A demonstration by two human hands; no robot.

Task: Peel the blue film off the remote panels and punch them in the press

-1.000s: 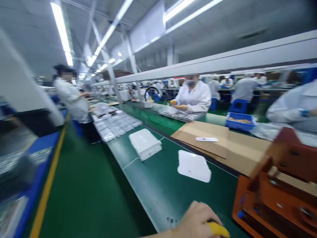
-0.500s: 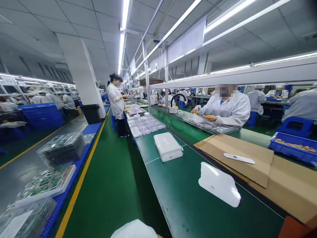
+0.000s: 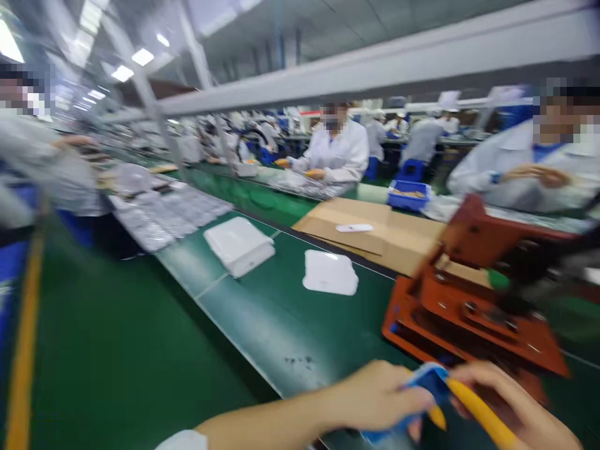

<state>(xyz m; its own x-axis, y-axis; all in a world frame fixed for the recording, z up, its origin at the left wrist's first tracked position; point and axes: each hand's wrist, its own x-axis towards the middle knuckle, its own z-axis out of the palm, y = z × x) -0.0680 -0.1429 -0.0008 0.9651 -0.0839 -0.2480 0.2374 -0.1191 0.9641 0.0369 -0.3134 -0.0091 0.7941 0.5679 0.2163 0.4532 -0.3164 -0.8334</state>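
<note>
At the bottom right, my left hand (image 3: 382,394) is closed on a blue strip (image 3: 429,375), with a bit of yellow at its fingertips. Close beside it, my right hand (image 3: 510,400) has its fingers wrapped round a yellow item (image 3: 482,412), which touches the blue strip. Both items are blurred; they may be parts of one object. Just beyond my hands stands an orange metal fixture (image 3: 469,312). A flat white panel (image 3: 330,273) lies on the green bench (image 3: 262,325), and a thicker white block (image 3: 240,244) sits to its left.
Brown cardboard (image 3: 389,228) bearing a white strip (image 3: 354,228) lies across the bench. Trays of wrapped parts (image 3: 169,212) are at the left. Opposite, a person (image 3: 340,150) works beyond a rail; other people stand at the far left and sit at right. A blue bin (image 3: 409,199) is behind the cardboard.
The view has swung right and down. Both my hands and the blue and yellow items have come into view, and the orange fixture now shows almost whole.
</note>
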